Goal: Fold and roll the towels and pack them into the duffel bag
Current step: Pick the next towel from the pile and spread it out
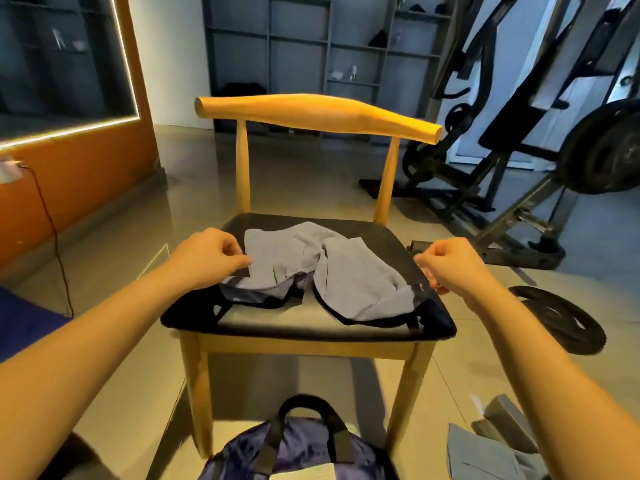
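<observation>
Though half unseen, duffel bag [304, 448].

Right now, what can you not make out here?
Head view:
Duffel bag: lower part cut off by the bottom edge.
Grey fabric on the floor: partly behind the right forearm.
Right hand: curled fingers hide whether it pinches anything.
Grey towel: its own folds hide its shape.

A gym: weight machine [540, 109] (plates [557, 320] too).
</observation>
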{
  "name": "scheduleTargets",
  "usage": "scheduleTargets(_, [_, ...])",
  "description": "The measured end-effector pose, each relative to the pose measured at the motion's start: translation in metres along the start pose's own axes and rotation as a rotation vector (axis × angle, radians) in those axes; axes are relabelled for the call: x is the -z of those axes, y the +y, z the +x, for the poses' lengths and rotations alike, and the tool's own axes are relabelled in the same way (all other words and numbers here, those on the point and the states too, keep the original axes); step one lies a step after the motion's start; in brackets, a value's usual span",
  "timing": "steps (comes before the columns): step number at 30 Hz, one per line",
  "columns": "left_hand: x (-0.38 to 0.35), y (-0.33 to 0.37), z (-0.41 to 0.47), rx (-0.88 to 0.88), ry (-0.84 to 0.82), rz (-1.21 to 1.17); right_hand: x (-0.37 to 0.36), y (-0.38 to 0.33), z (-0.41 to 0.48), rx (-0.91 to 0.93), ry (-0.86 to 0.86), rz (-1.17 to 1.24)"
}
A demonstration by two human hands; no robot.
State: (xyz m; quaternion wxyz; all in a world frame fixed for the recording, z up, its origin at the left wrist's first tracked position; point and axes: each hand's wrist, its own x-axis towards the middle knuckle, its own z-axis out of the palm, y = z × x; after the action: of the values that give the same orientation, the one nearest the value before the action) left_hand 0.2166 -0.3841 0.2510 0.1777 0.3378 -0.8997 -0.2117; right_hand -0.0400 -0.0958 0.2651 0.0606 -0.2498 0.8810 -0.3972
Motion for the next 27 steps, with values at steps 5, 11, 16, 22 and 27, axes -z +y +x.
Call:
scheduleTargets(5, [0.008,-0.011,-0.008,-0.062,-0.330,0.107,-0.015,0.017,0.001,-0.149,-0.039,-0.109])
scheduleTargets(11, [0.005,-0.016,-0.014,-0.170,-0.296,0.207,-0.018,0.009,-0.007,-0.269,-0.143,-0.237])
scheduleTargets(16, [0.017,-0.012,-0.011,-0.153,-0.256,-0.048,-0.014,0.006,0.000,-0.307,-0.062,0.109])
scheduleTargets(22, [0.029,0.025,-0.026,-0.196,-0.051,-0.587,0.005,-0.027,-0.004,0.238,0.377,0.581])
scheduleTargets(27, [0.025,0.050,-0.034,-0.307,-0.080,-0.650,-0.013,-0.051,-0.029,0.247,-0.124,0.603])
